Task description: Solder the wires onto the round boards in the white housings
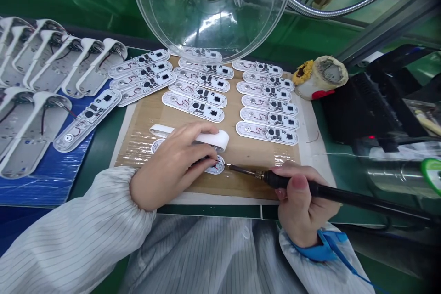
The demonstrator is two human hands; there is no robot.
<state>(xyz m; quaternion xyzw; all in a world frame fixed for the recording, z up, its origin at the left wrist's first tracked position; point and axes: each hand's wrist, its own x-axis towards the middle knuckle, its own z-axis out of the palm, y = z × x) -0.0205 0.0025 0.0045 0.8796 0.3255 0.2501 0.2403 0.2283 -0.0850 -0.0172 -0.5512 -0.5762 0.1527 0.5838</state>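
My right hand [306, 202] grips a soldering iron [289, 183] by its black handle. The iron's metal tip points left and reaches the edge of a round white circuit board end [216, 166]. My left hand [177, 161] bends over this work, with thumb and finger pinched together at the board, where a thin reddish wire seems to be held. Its index finger rests on a curved white plastic housing [220, 138], just behind the board. The palm and fingers hide most of the board and part of the housing.
Rows of white circuit-board strips [268, 132] lie on the brown cardboard [248, 183]. White curved housings [37, 124] crowd a blue mat at left. A clear magnifier disc [213, 18] hangs above. Right stand a tip-cleaning pot [325, 76], a black stand [358, 101] and a solder reel [432, 174].
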